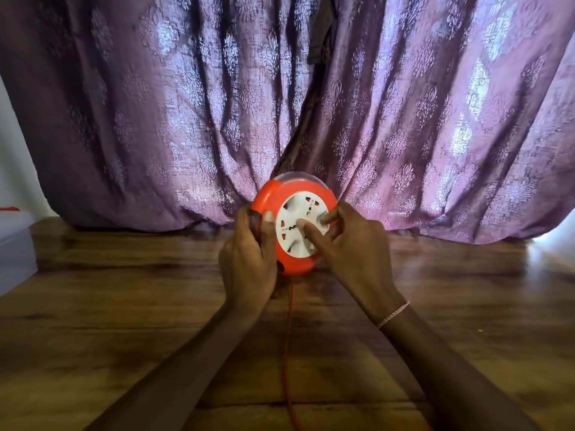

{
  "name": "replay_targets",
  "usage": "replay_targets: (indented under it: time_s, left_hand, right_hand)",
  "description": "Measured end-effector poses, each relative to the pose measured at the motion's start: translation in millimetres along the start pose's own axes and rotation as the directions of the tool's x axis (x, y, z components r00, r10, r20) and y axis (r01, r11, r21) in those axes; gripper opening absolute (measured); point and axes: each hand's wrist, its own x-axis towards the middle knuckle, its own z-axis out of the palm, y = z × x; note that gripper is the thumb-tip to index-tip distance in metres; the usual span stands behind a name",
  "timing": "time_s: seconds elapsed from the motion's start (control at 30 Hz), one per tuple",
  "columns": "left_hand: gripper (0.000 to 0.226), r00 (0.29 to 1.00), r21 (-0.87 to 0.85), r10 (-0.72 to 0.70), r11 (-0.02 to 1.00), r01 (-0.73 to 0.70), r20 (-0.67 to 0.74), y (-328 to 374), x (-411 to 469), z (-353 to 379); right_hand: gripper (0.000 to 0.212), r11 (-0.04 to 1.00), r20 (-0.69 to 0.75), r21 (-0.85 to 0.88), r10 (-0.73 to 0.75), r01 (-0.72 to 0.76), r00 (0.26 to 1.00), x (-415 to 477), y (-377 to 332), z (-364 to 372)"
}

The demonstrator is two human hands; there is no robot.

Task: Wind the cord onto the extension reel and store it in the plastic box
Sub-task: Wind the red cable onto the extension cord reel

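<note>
Head view, nearest first: a thin red cord (288, 353) runs up the wooden floor (124, 337) between two bare forearms to the extension reel (294, 225), held upright off the floor. The left hand (249, 259) wraps its fingers around the reel's left rim. The right hand (351, 247) rests spread fingertips on the white socket face, a thread bracelet (393, 314) at its wrist. Beyond hangs a purple curtain (155, 104); a plastic box (15, 244) sits far left.

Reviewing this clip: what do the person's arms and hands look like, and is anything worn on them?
Both forearms are bare, with no sleeves or gloves in view. The right hand has a thin pale beaded or twisted thread bracelet at its wrist. The left hand and its wrist carry nothing visible.
</note>
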Motion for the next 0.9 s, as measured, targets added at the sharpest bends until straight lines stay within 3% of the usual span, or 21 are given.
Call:
replay_targets:
  time_s: [0.1,0.2,0.33,0.43,0.5,0.57,0.6,0.63,0.67,0.7,0.73,0.77,0.8,0.83,0.87,0.9]
  left_hand:
    - [0.044,0.999,-0.018,-0.027,0.999,0.027,-0.026,-4.0,5.4,-3.4]
    - [0.044,0.999,-0.029,-0.008,1.000,0.007,-0.033,-4.8,6.2,-4.5]
    - [0.045,0.999,-0.034,0.042,0.999,-0.042,0.009,-3.7,4.4,-4.8]
    - [0.046,0.995,-0.015,0.094,0.995,-0.094,0.026,-3.0,3.8,-5.7]
    - [0.049,0.992,-0.011,0.120,0.993,-0.120,0.037,-1.1,3.6,-6.2]
    - [0.049,0.989,-0.001,0.140,0.990,-0.140,0.055,0.7,2.9,-6.0]
    - [0.049,0.987,0.010,0.146,0.989,-0.147,0.062,1.0,2.5,-5.7]
    - [0.049,0.986,0.029,0.153,0.988,-0.155,0.067,1.2,2.2,-5.3]
    - [0.050,0.985,0.051,0.157,0.986,-0.161,0.076,0.8,1.9,-4.7]
    - [0.050,0.984,0.069,0.156,0.984,-0.162,0.083,0.6,1.5,-4.3]
    - [0.049,0.985,0.078,0.147,0.985,-0.154,0.089,-0.1,1.2,-3.5]
    - [0.048,0.988,0.078,0.130,0.988,-0.137,0.089,-1.0,1.2,-2.9]
    - [0.047,0.991,0.070,0.105,0.991,-0.111,0.083,-2.1,2.0,-2.6]
    - [0.048,0.994,0.057,0.079,0.995,-0.083,0.076,-3.1,2.9,-2.3]
    - [0.048,0.996,0.044,0.059,0.997,-0.062,0.065,-4.5,4.0,-2.4]
    - [0.048,0.997,0.032,0.048,0.998,-0.050,0.055,-5.5,5.0,-2.9]
  right_hand:
    - [0.052,0.889,0.034,-0.237,-0.395,0.391,0.918,-1.1,3.5,-4.4]
    - [0.062,0.740,0.169,-0.369,-0.542,0.563,0.823,-2.5,3.8,-0.8]
    - [0.061,0.681,0.106,-0.466,-0.590,0.564,0.800,-1.9,3.5,-0.8]
    - [0.060,0.735,0.030,-0.440,-0.563,0.516,0.826,-3.5,4.1,3.0]
    - [0.059,0.873,-0.005,-0.297,-0.406,0.386,0.914,-5.9,1.3,7.8]
    - [0.054,0.989,-0.047,-0.067,-0.138,0.135,0.989,-8.4,-5.1,12.8]
    - [0.051,0.991,-0.027,0.125,0.051,-0.047,0.998,-8.5,-9.4,15.3]
    - [0.051,0.896,0.063,0.367,0.245,-0.251,0.968,-8.0,-14.9,17.2]
    - [0.050,0.704,0.221,0.563,0.375,-0.432,0.900,-7.2,-20.1,17.0]
    - [0.049,0.539,0.347,0.650,0.417,-0.536,0.840,-6.1,-22.5,15.5]
    - [0.049,0.492,0.396,0.658,0.418,-0.570,0.818,-5.6,-23.2,13.5]
    - [0.050,0.548,0.376,0.635,0.396,-0.545,0.837,-5.9,-21.3,13.0]
    - [0.052,0.695,0.290,0.563,0.339,-0.446,0.895,-5.8,-17.7,11.8]
    - [0.053,0.874,0.171,0.404,0.218,-0.270,0.961,-5.0,-9.6,11.9]
    - [0.054,0.984,0.069,0.170,0.047,-0.058,0.997,-4.6,-2.1,9.3]
    - [0.055,0.988,0.022,-0.048,-0.145,0.146,0.989,-4.1,4.6,6.4]
